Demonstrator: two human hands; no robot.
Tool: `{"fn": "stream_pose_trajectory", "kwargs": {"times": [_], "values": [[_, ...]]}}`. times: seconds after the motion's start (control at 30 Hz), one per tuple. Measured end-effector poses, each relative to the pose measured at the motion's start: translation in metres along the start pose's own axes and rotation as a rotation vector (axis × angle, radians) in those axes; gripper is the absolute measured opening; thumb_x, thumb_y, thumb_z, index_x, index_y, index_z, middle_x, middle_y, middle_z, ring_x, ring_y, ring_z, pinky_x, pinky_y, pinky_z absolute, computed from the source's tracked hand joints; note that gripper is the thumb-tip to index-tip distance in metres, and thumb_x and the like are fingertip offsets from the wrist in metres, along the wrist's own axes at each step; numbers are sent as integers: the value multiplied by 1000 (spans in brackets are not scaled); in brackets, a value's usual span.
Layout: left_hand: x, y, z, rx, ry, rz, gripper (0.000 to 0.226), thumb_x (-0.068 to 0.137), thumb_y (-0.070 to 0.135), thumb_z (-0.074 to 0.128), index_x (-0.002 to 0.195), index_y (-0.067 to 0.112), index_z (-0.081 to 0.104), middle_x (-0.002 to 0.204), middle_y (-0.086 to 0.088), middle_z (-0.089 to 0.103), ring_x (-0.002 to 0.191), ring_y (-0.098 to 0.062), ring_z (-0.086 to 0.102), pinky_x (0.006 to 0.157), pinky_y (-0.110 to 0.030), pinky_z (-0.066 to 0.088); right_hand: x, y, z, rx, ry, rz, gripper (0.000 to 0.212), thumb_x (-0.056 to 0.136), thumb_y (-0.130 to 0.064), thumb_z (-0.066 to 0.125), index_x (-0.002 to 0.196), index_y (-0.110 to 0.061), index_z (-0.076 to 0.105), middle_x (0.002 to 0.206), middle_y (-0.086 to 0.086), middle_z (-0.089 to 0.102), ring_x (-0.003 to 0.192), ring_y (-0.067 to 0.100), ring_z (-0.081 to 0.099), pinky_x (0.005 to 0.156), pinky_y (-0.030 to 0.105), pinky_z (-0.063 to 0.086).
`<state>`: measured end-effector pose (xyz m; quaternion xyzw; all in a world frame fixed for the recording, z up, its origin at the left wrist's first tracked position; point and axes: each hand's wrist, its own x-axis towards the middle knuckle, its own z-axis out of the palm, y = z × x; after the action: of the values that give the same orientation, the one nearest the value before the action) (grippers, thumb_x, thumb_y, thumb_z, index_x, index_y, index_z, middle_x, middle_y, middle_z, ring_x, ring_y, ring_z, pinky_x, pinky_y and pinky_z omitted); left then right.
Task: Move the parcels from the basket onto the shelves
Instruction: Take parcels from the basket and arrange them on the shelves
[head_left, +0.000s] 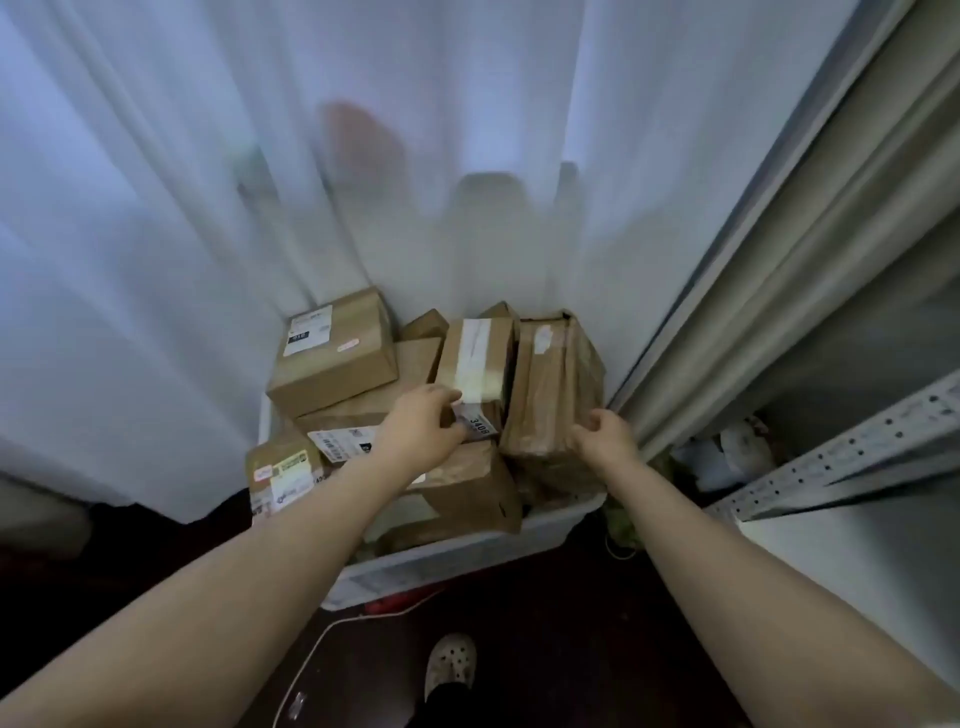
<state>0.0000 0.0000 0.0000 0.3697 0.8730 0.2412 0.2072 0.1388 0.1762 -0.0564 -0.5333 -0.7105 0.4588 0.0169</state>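
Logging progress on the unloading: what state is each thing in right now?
Basket, heaped with parcels.
Taped box, lying on the heap, near end gripped by left hand.
Wrapped parcel, standing at the basket's right end, near corner held by right hand.
Shelf, blurred items underneath.

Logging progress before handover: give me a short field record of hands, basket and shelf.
left hand: grips near end of taped box
right hand: grips near corner of wrapped parcel
basket: white, heaped with cardboard parcels
shelf: metal, right of basket
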Motion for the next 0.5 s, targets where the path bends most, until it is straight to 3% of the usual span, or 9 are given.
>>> {"fn": "stream_pose_trajectory", "kwargs": {"times": [0.1, 0.23, 0.33, 0.4, 0.5], "values": [[34, -9, 9, 125, -35, 77, 58, 91, 25, 57, 145, 18, 37, 153, -4, 31, 141, -20, 26, 114, -33, 23, 21, -3, 14, -4, 2, 51, 51, 98, -29, 51, 141, -2, 40, 138, 15, 50, 123, 30, 51, 100, 36, 45], [66, -11, 23, 235, -108, 151, 66, 92, 30, 56, 150, 22, 25, 159, -3, 16, 145, -22, 14, 117, -36, 18, 47, 6, 28, 54, 19, 107, 62, 94, -39, 56, 143, -5, 37, 141, 13, 47, 126, 31, 48, 103, 37, 42], [79, -7, 32, 270, -94, 233, 63, 92, 28, 56, 149, 18, 29, 157, -6, 22, 145, -22, 17, 118, -35, 17, 56, 19, 34, 133, -12, 134, 61, 94, -42, 55, 142, -8, 40, 137, 11, 51, 123, 30, 50, 103, 40, 43], [83, -2, 37, 218, -61, 283, 60, 91, 24, 57, 146, 16, 35, 153, -6, 31, 142, -22, 24, 117, -34, 20, 56, 22, 36, 200, -19, 123, 51, 96, -41, 51, 136, -9, 48, 127, 10, 57, 116, 30, 55, 94, 39, 50], [83, 10, 42, 130, -16, 314, 53, 89, 18, 59, 140, 13, 45, 145, -4, 42, 137, -20, 34, 113, -33, 27, 55, 28, 28, 250, 75, 66, 44, 99, -41, 44, 126, -8, 57, 115, 8, 62, 109, 30, 59, 92, 45, 51]]}}
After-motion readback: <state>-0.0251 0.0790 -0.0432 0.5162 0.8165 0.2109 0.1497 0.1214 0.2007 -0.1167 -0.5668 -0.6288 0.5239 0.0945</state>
